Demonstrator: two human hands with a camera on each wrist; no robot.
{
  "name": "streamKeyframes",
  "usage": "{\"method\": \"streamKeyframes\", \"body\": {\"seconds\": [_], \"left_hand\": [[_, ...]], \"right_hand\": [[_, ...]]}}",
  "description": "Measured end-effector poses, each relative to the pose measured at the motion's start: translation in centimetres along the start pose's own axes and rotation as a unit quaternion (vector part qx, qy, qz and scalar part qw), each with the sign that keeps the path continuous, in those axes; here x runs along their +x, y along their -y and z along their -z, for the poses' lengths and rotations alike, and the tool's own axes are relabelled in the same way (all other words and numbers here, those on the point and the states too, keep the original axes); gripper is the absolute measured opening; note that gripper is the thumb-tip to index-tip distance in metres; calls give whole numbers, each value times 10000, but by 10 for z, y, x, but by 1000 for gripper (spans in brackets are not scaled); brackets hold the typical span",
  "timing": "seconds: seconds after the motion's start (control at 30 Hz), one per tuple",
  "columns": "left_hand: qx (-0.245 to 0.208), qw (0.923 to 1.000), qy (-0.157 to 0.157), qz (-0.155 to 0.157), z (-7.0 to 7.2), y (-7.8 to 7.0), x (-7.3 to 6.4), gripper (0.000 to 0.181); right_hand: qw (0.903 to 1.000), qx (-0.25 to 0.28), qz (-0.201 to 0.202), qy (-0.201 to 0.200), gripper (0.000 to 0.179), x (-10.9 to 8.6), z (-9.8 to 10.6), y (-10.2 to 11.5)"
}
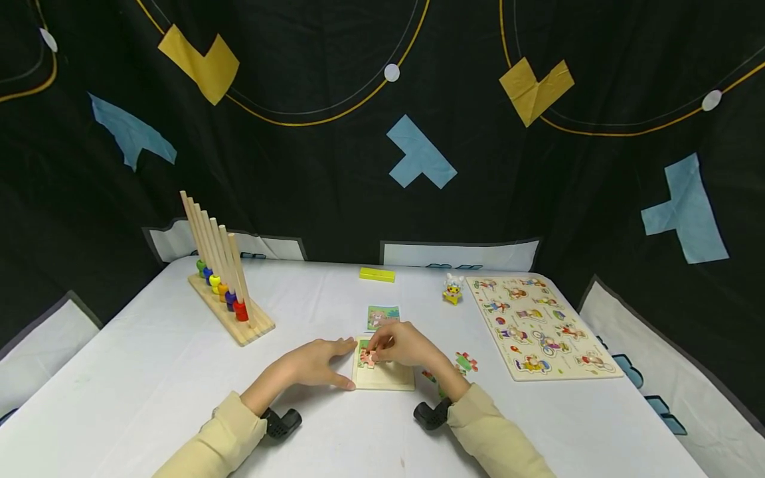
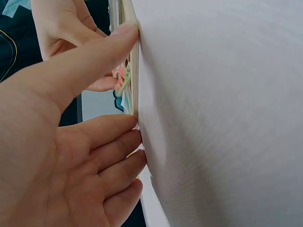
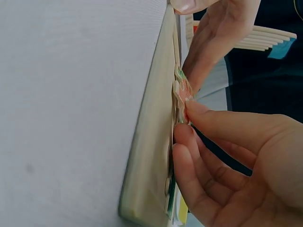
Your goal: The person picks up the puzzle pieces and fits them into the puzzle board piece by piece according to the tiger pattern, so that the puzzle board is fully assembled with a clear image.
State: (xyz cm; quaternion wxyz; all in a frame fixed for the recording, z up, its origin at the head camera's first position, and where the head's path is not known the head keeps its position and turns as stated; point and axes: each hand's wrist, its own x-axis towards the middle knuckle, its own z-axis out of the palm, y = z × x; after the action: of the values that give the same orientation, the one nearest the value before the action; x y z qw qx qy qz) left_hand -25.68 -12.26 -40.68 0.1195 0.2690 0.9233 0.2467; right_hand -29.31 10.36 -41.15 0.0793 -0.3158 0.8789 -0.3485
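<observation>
A small wooden puzzle tray [image 1: 385,380] lies on the white table, with green and pink jigsaw pieces in its upper left part. My left hand [image 1: 313,364] rests beside it, thumb and fingertips touching its left edge; the left wrist view shows those fingers fairly straight along the tray's side. Over the tray, my right hand [image 1: 406,343] pinches a pink puzzle piece [image 3: 183,94] between thumb and fingers, tilted at the pieces in the tray. Whether it is seated cannot be told. A picture card [image 1: 382,315] lies just behind the tray, partly covered by the right hand.
Loose puzzle pieces [image 1: 466,362] lie right of the tray, some hidden by the right forearm. A large peg puzzle board [image 1: 538,325] is at the right. A wooden peg stand [image 1: 230,292] with coloured beads stands left. Farther back are a yellow block [image 1: 377,275] and a small figurine [image 1: 453,289].
</observation>
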Motion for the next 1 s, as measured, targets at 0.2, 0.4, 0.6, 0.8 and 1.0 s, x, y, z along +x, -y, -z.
{"method": "streamKeyframes", "body": {"seconds": [0.2,0.4,0.6,0.8,1.0], "left_hand": [[30,10000,2,-35,0,2,1,84],[25,10000,8,-68,0,3,1,84],[0,10000,17,-42,0,3,1,84],[80,10000,29,-46,0,3,1,83],[106,9999,18,-27,0,3,1,83]], "right_hand": [[9994,-144,310,44,11,1,0,3],[9993,-126,332,109,14,1,-1,6],[9992,-219,299,159,20,1,-2,8],[9977,-442,463,225,21,4,-3,8],[9979,-481,397,177,21,5,-3,9]]}}
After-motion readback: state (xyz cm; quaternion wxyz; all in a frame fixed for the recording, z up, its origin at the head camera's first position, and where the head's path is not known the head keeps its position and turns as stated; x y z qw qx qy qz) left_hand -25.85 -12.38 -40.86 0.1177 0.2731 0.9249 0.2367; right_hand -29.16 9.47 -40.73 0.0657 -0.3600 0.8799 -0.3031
